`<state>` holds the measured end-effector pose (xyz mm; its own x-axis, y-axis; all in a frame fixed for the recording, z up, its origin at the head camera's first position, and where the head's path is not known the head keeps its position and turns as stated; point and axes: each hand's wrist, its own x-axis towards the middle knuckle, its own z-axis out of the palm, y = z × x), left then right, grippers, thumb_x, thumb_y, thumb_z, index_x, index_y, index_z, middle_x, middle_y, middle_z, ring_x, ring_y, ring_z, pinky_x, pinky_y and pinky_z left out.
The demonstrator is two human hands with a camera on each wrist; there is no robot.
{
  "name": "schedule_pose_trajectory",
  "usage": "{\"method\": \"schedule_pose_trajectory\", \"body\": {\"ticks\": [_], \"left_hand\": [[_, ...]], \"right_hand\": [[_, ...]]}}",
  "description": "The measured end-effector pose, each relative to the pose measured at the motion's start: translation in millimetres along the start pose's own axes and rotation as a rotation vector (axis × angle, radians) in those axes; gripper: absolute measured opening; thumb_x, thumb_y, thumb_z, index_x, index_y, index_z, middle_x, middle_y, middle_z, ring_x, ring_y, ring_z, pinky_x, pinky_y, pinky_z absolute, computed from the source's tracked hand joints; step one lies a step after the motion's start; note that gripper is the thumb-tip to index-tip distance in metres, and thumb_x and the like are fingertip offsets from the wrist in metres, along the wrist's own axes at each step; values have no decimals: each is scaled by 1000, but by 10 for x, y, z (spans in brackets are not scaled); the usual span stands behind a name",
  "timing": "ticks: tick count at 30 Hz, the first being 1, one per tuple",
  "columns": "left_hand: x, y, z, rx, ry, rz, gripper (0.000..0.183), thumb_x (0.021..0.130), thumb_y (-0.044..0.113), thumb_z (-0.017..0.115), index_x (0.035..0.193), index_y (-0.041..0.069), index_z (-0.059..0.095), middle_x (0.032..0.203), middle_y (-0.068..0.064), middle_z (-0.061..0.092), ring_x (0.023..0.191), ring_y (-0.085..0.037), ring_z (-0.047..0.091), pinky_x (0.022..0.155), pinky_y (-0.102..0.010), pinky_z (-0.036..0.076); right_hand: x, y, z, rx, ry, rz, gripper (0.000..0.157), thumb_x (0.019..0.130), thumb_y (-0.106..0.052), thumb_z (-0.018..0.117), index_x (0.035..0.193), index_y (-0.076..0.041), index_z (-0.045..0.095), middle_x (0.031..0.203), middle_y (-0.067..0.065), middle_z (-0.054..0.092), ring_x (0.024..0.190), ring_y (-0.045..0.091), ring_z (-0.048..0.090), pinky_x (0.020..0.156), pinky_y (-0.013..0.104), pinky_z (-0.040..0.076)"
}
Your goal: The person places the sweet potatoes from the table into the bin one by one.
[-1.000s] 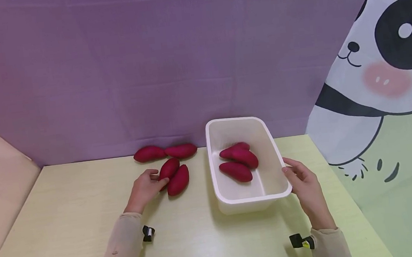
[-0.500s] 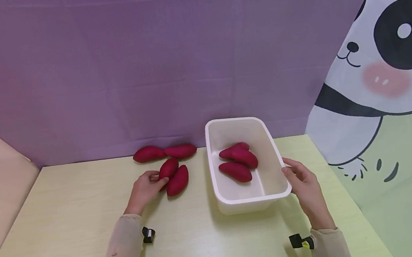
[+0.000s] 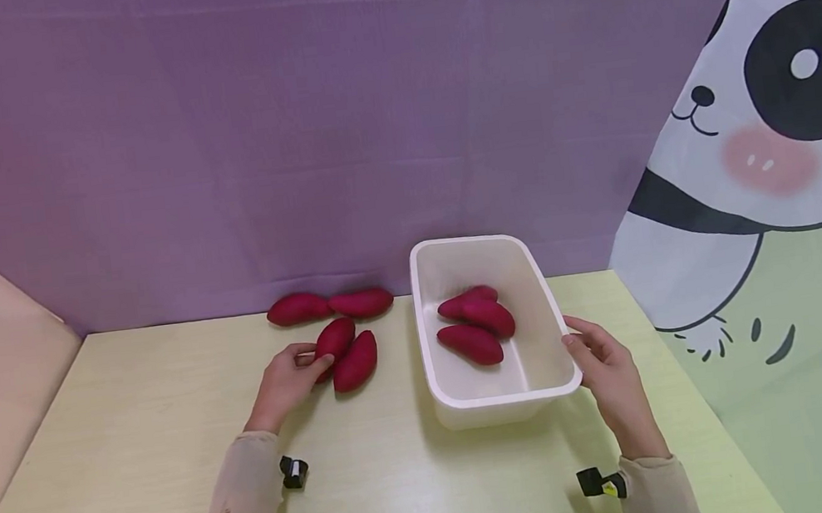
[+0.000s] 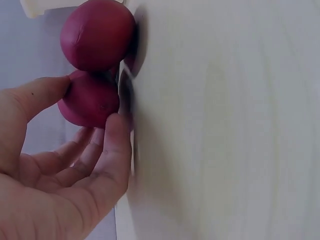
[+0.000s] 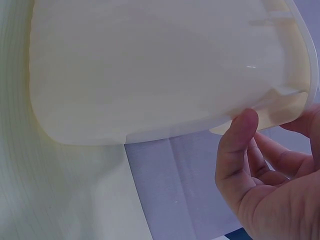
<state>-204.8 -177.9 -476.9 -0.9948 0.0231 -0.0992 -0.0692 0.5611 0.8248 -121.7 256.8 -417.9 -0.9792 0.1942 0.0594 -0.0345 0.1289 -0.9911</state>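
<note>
My left hand pinches a dark red sweet potato between thumb and fingers, left of the white bin. In the left wrist view the thumb lies on one side of that sweet potato and a fingertip on the other. Right against it is another sweet potato, lying on the table. The white plastic bin holds 3 sweet potatoes. At its right front corner my right hand grips the rim, thumb on top; the right wrist view shows fingers curled under the bin's edge.
Two more sweet potatoes lie end to end at the table's back edge, close to the purple cloth backdrop. The pale wooden table extends to the left and front. A panda-print cloth hangs along the right side.
My left hand has shifted very slightly left with the sweet potato in its fingers. The right hand, the bin and the other sweet potatoes stay as they were.
</note>
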Motion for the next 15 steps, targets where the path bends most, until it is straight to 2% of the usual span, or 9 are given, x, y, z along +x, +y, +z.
{"method": "schedule_pose_trajectory", "body": {"ticks": [4,8,13,15], "left_hand": [[-17,12,-31,-55,2,-21,59,96,37,67,137,-3,54,124,-24,64,114,-34,62,86,-38,51],[-37,72,-79,-131,5,-33,60,95,37,68,137,-4,53,120,-23,65,103,-29,67,81,-32,54],[-40,172,-124,-274,-4,-51,58,96,32,69,137,-6,53,115,-22,66,87,-23,72,79,-35,58],[-39,212,-134,-289,-2,-50,57,96,32,69,136,-6,55,114,-20,66,86,-20,71,79,-34,58]], "right_hand": [[-4,1,2,-4,-3,-2,39,102,-16,60,138,-1,56,111,18,62,91,22,66,71,33,59],[-2,3,0,-4,-1,-3,39,102,-16,60,138,0,56,109,16,63,91,22,66,70,32,59],[8,7,-1,4,0,-5,39,102,-15,60,138,1,56,108,15,63,90,22,66,70,32,59],[11,9,-1,7,0,-4,39,102,-15,60,138,1,56,107,14,63,89,22,66,70,32,59]]}}
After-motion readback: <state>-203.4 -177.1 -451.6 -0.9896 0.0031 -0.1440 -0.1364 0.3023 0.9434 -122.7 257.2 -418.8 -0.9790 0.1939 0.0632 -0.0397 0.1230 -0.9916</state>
